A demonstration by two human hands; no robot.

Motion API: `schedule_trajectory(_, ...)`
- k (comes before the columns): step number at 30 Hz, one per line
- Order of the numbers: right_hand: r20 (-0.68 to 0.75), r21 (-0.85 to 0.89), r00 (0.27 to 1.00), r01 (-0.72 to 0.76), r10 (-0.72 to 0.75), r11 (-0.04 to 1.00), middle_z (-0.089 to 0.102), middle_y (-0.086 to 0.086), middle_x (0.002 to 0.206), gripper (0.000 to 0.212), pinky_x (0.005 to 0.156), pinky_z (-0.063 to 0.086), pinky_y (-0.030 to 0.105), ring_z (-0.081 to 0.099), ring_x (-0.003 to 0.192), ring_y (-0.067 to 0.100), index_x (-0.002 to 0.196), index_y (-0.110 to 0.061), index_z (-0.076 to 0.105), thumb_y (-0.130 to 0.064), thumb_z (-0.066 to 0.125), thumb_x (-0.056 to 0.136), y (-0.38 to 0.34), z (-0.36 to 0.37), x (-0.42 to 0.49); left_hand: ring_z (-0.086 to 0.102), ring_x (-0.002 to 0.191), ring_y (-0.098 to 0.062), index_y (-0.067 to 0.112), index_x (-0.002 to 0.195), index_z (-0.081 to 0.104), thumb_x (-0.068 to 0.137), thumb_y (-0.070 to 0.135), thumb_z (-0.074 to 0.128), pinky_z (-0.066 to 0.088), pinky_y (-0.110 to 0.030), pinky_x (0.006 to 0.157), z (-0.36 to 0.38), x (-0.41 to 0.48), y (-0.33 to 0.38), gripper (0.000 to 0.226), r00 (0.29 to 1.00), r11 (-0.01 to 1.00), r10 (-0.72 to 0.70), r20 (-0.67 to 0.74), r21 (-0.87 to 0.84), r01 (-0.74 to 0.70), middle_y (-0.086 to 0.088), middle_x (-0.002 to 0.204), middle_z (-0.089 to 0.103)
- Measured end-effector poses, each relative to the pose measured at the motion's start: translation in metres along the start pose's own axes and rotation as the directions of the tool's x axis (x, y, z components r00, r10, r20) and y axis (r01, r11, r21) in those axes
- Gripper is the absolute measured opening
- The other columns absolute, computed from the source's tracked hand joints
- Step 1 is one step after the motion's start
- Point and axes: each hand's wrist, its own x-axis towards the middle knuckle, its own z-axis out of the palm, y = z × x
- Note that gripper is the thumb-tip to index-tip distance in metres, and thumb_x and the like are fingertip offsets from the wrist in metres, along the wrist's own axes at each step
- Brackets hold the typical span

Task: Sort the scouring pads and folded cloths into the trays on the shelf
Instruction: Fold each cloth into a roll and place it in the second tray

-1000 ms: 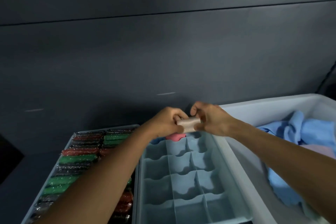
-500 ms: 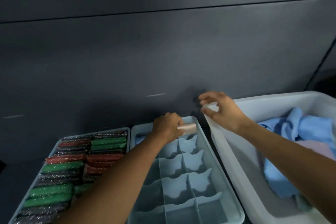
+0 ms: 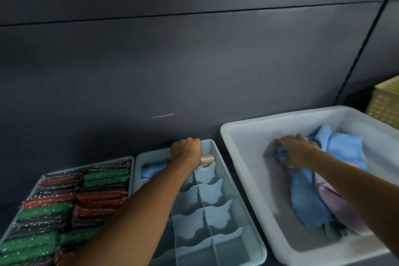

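My left hand (image 3: 187, 151) grips a rolled beige cloth (image 3: 207, 159) at the far end of the pale blue divided tray (image 3: 237, 196). A folded blue cloth (image 3: 152, 171) sits in that tray's far left compartment. My right hand (image 3: 296, 151) is down in the white tub (image 3: 244, 153), its fingers curled round a loose blue cloth (image 3: 308, 201). A pink cloth (image 3: 332, 198) lies beside the blue one under my forearm. Left of the divided tray, a flat tray (image 3: 129, 158) is packed with green, red and dark scouring pads (image 3: 64, 207) in rows.
A dark grey panel wall (image 3: 194, 60) rises right behind the trays. A beige perforated crate (image 3: 384, 101) shows at the far right behind the tub. Several near compartments of the divided tray hold nothing.
My right hand let go of the beige roll, swung right and dropped into the white tub onto the blue cloth. My left hand kept the beige roll at the tray's far end.
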Motion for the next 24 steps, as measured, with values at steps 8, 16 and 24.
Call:
schedule_trajectory(8, 0.002, -0.076, 0.995, 0.101, -0.101, 0.992, 0.058, 0.009, 0.122, 0.017, 0.089, 0.044, 0.033, 0.058, 0.113, 0.027, 0.106, -0.015, 0.058, -0.025, 0.052, 0.093, -0.006, 0.010, 0.004, 0.069, 0.085, -0.029, 0.023, 0.106, 0.072, 0.085, 0.015, 0.059, 0.049, -0.031, 0.062, -0.011, -0.010, -0.013, 0.026, 0.982, 0.973, 0.114, 0.149, -0.216, -0.080, -0.007, 0.104, 0.070)
schedule_trajectory(16, -0.286, 0.761, 0.951, 0.298, -0.113, 0.577, 0.058, 0.000, 0.059, 0.022, 0.054, 0.041, 0.023, 0.051, 0.056, 0.012, 0.067, -0.012, 0.062, 0.004, 0.067, 0.083, -0.020, -0.049, -0.028, 0.069, 0.090, -0.010, 0.025, 0.112, 0.071, 0.088, 0.017, 0.065, 0.055, -0.029, 0.084, -0.037, -0.045, -0.022, 0.026, 0.974, 0.770, 0.104, -0.199, -0.605, -0.206, 0.009, 0.109, 0.072)
schedule_trajectory(24, -0.317, 0.947, 0.941, 0.322, -0.121, 0.018, 0.066, 0.005, 0.073, 0.014, 0.055, 0.048, 0.020, 0.059, 0.059, 0.011, 0.079, -0.007, 0.060, 0.002, 0.057, 0.089, -0.034, -0.094, -0.078, 0.064, 0.090, -0.007, 0.014, 0.126, 0.060, 0.086, 0.014, 0.073, 0.049, -0.012, 0.073, -0.069, -0.087, 0.036, 0.043, 0.960, 0.236, 0.165, -0.226, -0.936, -0.261, -0.002, 0.116, 0.066)
